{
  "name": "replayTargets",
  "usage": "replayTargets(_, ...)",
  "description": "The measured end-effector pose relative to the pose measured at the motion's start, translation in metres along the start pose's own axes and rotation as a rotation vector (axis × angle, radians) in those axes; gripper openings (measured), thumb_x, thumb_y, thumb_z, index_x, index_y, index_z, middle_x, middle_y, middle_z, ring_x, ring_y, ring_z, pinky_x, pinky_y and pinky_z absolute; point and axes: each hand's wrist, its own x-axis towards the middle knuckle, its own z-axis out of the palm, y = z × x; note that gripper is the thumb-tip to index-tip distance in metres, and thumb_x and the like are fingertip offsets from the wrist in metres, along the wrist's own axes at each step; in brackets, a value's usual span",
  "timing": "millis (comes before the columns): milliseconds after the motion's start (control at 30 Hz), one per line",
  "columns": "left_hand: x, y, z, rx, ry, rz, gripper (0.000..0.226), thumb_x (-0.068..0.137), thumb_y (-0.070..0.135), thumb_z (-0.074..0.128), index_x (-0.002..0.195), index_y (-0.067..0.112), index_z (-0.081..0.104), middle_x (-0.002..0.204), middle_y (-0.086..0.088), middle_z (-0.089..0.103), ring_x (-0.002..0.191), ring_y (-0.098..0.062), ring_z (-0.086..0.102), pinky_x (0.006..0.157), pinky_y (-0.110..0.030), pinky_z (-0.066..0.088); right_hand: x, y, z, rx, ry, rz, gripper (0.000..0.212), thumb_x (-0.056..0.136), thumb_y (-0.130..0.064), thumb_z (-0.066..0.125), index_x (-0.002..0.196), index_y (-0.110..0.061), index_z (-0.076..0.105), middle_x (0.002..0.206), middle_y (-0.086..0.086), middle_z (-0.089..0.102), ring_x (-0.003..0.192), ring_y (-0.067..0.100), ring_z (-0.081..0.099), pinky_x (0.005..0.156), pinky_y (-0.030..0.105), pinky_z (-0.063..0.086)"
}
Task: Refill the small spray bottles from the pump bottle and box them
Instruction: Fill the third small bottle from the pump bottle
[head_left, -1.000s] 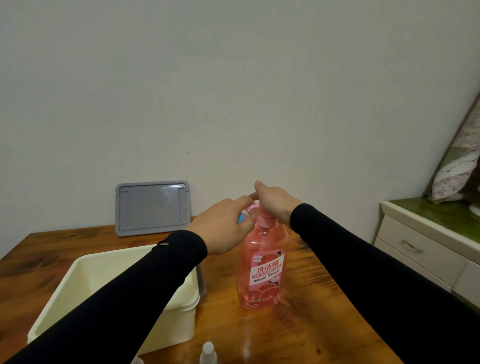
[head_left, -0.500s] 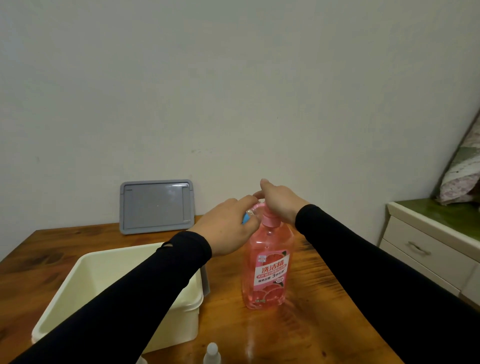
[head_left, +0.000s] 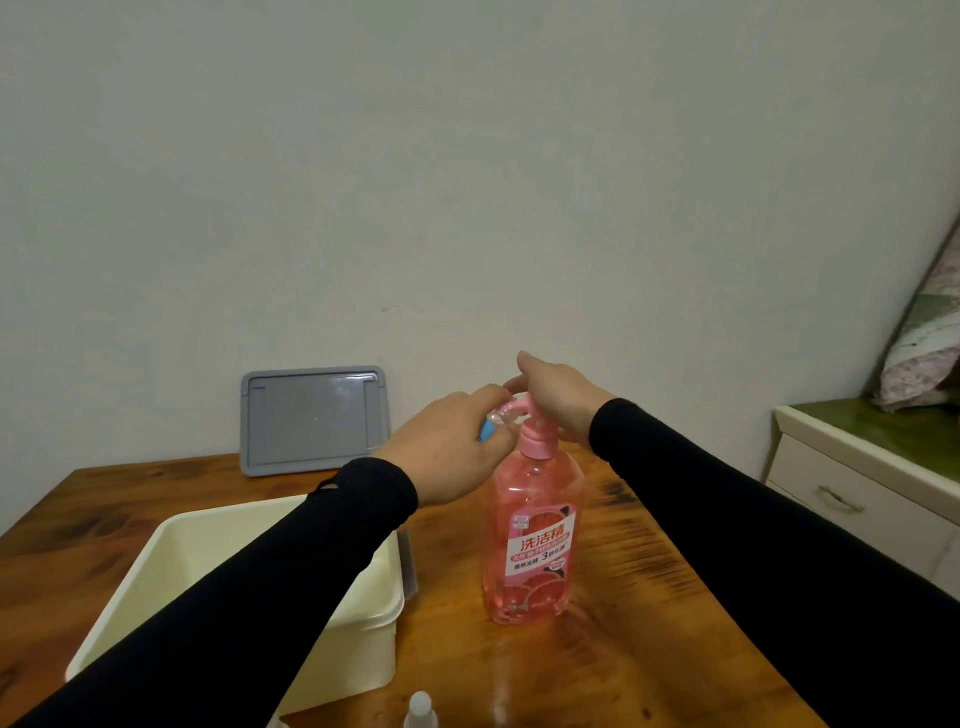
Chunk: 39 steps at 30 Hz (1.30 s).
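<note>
- The cream box (head_left: 156, 587) sat at the left of the wooden table (head_left: 649, 649), its grey lid (head_left: 311, 421) leaning on the wall behind.
- The left hand (head_left: 447, 452) curled around 1 small spray bottle (head_left: 493, 423), holding its mouth at the pump spout.
- If that mouth drifted off the spout, soap would likely run over the fingers.
- The right hand (head_left: 558, 397) lay fairly flat on the head of the pink pump bottle (head_left: 532, 535); a hard press might tip it.
- Another small bottle (head_left: 420, 709) stood at the near edge.
</note>
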Motion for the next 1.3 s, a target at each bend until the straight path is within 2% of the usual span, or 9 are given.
replayTargets(267,-0.001,-0.003,0.007,0.017,-0.019,-0.021,0.044,0.098,0.045,0.039,0.140,0.031,0.036,0.126,-0.003,0.056,0.098,-0.013,0.053,0.081,-0.024,0.042,-0.002,0.006,0.005,-0.055,0.006,0.005,0.058,0.101,-0.043,0.020,0.137,-0.007,0.048,0.141,0.012,0.048,0.125,0.026,0.046,0.104,0.036,0.033)
replayTargets(467,0.003,0.003,-0.005,0.009,-0.002,0.002,0.042,0.098,0.041,0.040,0.138,0.027,0.040,0.125,-0.003,0.057,0.096,-0.012,0.052,0.080,-0.023,0.040,-0.005,-0.011,-0.006,-0.040,0.010,-0.034,0.062,0.101,-0.048,0.016,0.135,-0.008,0.050,0.130,0.016,0.056,0.106,0.022,0.047,0.091,0.031,0.030)
replayTargets(633,0.001,-0.002,0.004,0.003,-0.004,-0.009,0.043,0.098,0.041,0.039,0.139,0.029,0.039,0.122,-0.003,0.058,0.095,-0.013,0.055,0.080,-0.025,0.045,-0.003,0.001,0.002,-0.052,0.019,-0.012,0.060,0.102,-0.043,0.015,0.137,-0.006,0.047,0.139,0.013,0.050,0.125,0.025,0.046,0.097,0.032,0.031)
replayTargets(767,0.000,-0.004,0.009,0.017,-0.020,-0.022,0.044,0.098,0.043,0.039,0.140,0.030,0.037,0.123,-0.004,0.058,0.099,-0.015,0.057,0.083,-0.027,0.047,-0.003,0.005,0.006,-0.081,0.034,0.009,0.061,0.102,-0.043,0.014,0.137,-0.004,0.047,0.141,0.014,0.048,0.128,0.026,0.044,0.106,0.036,0.029)
replayTargets(867,0.000,0.000,0.003,0.021,-0.020,-0.015,0.043,0.098,0.042,0.040,0.139,0.028,0.039,0.122,-0.004,0.058,0.096,-0.014,0.055,0.082,-0.026,0.046,-0.007,0.000,0.003,-0.034,0.008,0.017,0.061,0.102,-0.045,0.017,0.139,-0.007,0.045,0.144,0.013,0.044,0.131,0.027,0.041,0.105,0.036,0.028)
replayTargets(967,0.001,0.004,-0.003,0.025,-0.015,0.000,0.041,0.098,0.041,0.040,0.136,0.027,0.041,0.119,-0.003,0.059,0.094,-0.014,0.054,0.078,-0.024,0.043,-0.010,-0.008,-0.003,-0.011,-0.002,0.015,0.059,0.102,-0.045,0.018,0.138,-0.009,0.047,0.140,0.012,0.047,0.123,0.024,0.043,0.091,0.032,0.026)
replayTargets(1067,0.003,0.005,-0.006,0.021,-0.006,0.005,0.041,0.098,0.041,0.040,0.137,0.027,0.040,0.120,-0.002,0.058,0.093,-0.012,0.053,0.076,-0.023,0.040,-0.009,-0.013,-0.005,-0.012,-0.001,-0.002,0.058,0.102,-0.044,0.018,0.135,-0.008,0.049,0.133,0.013,0.053,0.111,0.020,0.045,0.089,0.031,0.027)
replayTargets(1133,0.003,0.003,-0.004,0.015,-0.006,0.007,0.042,0.098,0.041,0.040,0.138,0.027,0.040,0.121,-0.002,0.058,0.093,-0.011,0.053,0.077,-0.023,0.040,-0.007,-0.009,-0.003,-0.021,0.001,0.000,0.058,0.102,-0.043,0.018,0.136,-0.007,0.047,0.136,0.012,0.051,0.108,0.020,0.045,0.090,0.030,0.030)
replayTargets(1300,0.000,-0.003,0.007,0.034,-0.036,0.000,0.045,0.098,0.044,0.039,0.141,0.029,0.036,0.123,-0.003,0.058,0.099,-0.014,0.055,0.081,-0.025,0.044,-0.003,0.006,0.006,-0.058,0.017,0.006,0.059,0.102,-0.041,0.017,0.138,-0.005,0.046,0.142,0.012,0.047,0.126,0.025,0.045,0.105,0.036,0.031)
